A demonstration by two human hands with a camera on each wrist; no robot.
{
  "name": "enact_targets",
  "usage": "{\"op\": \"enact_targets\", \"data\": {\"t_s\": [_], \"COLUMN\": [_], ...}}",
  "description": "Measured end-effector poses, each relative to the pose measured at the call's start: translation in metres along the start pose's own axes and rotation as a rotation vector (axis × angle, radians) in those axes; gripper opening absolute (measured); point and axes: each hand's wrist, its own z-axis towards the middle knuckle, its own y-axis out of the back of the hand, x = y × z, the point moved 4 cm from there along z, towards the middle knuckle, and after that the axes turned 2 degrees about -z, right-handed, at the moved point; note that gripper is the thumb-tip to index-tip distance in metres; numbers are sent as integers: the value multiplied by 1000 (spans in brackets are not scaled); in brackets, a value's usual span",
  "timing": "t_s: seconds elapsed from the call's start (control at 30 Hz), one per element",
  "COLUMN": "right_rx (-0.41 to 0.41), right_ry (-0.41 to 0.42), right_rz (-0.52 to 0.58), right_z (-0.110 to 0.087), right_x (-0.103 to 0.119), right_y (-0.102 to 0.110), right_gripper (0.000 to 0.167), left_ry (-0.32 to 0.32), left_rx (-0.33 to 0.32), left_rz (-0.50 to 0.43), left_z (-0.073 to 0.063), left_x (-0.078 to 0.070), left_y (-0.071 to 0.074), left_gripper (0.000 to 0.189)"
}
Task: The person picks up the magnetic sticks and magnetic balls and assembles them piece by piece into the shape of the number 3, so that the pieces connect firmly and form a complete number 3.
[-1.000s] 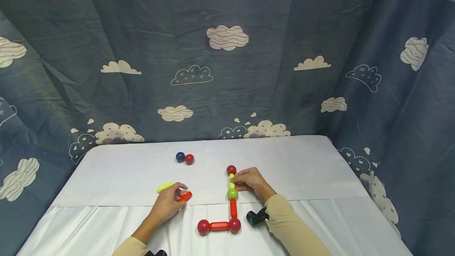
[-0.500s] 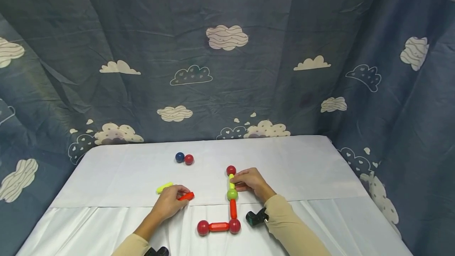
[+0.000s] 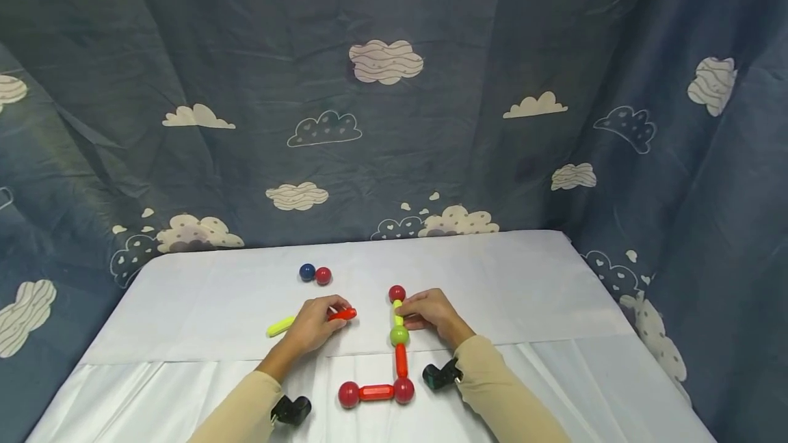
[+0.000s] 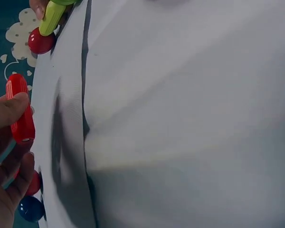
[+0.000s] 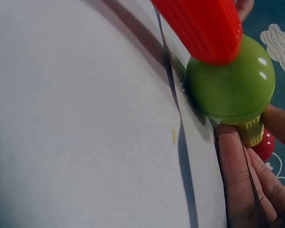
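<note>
Head view: a table (image 3: 523,279) under a white cloth, backed by a blue curtain (image 3: 431,122) printed with clouds. The left hand (image 3: 315,323) pinches a red rod (image 3: 342,314) between thumb and fingertips, the fingers curled round its near end; the rod points right toward the chain and sits at or just above the cloth, which of the 2 cannot be told. In the left wrist view the thumb (image 4: 9,108) lies across the red rod (image 4: 20,115). Just left of this hand a loose yellow rod (image 3: 280,326) lies on the cloth. Behind it, a blue ball (image 3: 306,271) and a red ball (image 3: 323,275) touch each other.

The right hand (image 3: 432,310) holds the chain's yellow rod (image 3: 397,312), fingers together and curled against it, between the top red ball (image 3: 397,293) and the green ball (image 3: 399,336). In the right wrist view the fingertips (image 5: 232,166) touch the green ball (image 5: 230,85). Below, a red upright rod (image 3: 401,361) joins a corner red ball (image 3: 403,390), then a flat red rod (image 3: 376,392) and an end red ball (image 3: 347,394), forming an L.
</note>
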Motion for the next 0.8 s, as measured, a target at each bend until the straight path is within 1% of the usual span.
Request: {"op": "enact_targets", "data": {"t_s": [0.07, 0.2, 0.3, 0.43, 0.57, 0.8], "right_rx": [6, 13, 16, 13, 18, 24], "right_ry": [-1, 11, 17, 20, 17, 32], "right_rz": [6, 9, 9, -1, 5, 26], "right_z": [0, -2, -2, -2, -2, -2], "right_x": [-1, -1, 0, 1, 0, -1], "right_y": [0, 0, -1, -2, -1, -1], "right_gripper": [25, 25, 24, 24, 23, 20], "left_ry": [11, 2, -22, -14, -4, -47], "left_rx": [14, 30, 19, 6, 22, 55], "left_rz": [2, 14, 47, 89, 89, 72], "left_z": [9, 26, 38, 51, 57, 65], "left_x": [-3, -9, -11, -10, -12, -16], "left_y": [-3, -5, -5, -7, -12, -21], "left_gripper": [23, 25, 27, 26, 24, 26]}}
